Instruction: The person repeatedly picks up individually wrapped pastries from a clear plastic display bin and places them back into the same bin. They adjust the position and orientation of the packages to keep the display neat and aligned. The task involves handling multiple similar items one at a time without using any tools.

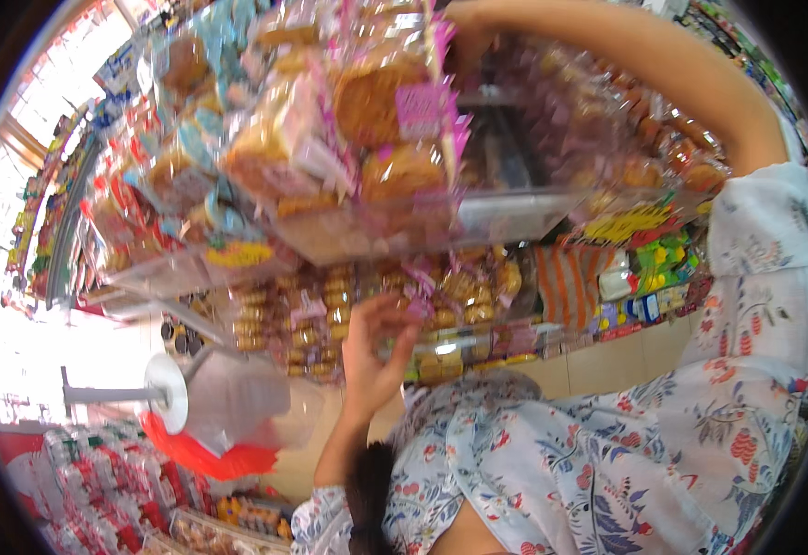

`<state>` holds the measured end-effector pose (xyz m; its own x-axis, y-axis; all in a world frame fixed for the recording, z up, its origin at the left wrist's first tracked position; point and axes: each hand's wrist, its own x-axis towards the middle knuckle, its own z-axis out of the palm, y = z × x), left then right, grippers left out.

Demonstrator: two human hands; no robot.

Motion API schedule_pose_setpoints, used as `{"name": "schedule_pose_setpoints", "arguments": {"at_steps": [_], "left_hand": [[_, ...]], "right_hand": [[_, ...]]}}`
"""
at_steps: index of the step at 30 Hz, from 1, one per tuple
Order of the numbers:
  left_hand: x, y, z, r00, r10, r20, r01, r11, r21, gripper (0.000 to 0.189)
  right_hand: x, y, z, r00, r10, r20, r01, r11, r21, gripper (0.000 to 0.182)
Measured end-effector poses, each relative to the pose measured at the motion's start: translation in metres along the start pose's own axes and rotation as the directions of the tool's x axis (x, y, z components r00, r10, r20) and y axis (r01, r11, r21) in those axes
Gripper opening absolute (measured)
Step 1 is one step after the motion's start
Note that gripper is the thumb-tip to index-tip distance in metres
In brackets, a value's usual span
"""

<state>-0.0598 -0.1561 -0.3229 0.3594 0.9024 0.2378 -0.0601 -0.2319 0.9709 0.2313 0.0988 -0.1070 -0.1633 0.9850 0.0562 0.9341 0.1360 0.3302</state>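
Observation:
My left hand (376,350) is before the lower shelf, fingers bent and thumb held apart from them. I see nothing in it. Behind it lie clear packs of round pastries (338,298), some with pink labels. My right hand (472,38) reaches over the upper shelf, at the top edge of the view. It is blurred and its fingers are partly hidden beside a pink-edged bag of round flat breads (380,104), so a grip cannot be made out. Just below this hand runs a dark gap (497,142) between the bagged breads and other wrapped baked goods (584,118).
A clear plastic shelf front (376,225) bounds the upper breads. To the left, blue-trimmed bread bags (185,152) stand close together. A translucent container (237,402) with a red bag (203,447) projects at lower left. Shrink-wrapped bottles (92,479) are stacked beyond it.

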Motion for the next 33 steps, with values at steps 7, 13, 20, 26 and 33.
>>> {"name": "schedule_pose_setpoints", "arguments": {"at_steps": [7,13,20,26,33], "left_hand": [[0.040,-0.019,0.001,0.991,0.120,0.055,-0.131,0.840,0.527,0.045],[0.045,-0.035,0.005,0.961,0.137,0.241,-0.269,0.673,0.689,0.053],[0.050,-0.048,0.011,0.950,-0.052,0.308,-0.225,0.569,0.791,0.053],[0.054,-0.049,0.005,0.856,-0.098,0.507,-0.412,0.462,0.785,0.048],[0.057,-0.037,-0.008,0.770,-0.169,0.615,-0.528,0.374,0.763,0.047]], "right_hand": [[-0.042,-0.030,-0.040,0.988,-0.106,-0.111,0.108,0.994,0.013,0.030],[-0.112,-0.046,-0.098,0.926,-0.156,-0.345,0.184,0.982,0.050,0.025],[-0.284,-0.096,-0.067,0.778,-0.599,-0.190,0.612,0.654,0.445,0.009],[-0.246,-0.150,0.132,0.968,-0.013,-0.251,0.055,0.985,0.163,0.024],[-0.209,-0.139,0.229,0.897,0.244,-0.369,-0.152,0.954,0.260,0.024]]}}
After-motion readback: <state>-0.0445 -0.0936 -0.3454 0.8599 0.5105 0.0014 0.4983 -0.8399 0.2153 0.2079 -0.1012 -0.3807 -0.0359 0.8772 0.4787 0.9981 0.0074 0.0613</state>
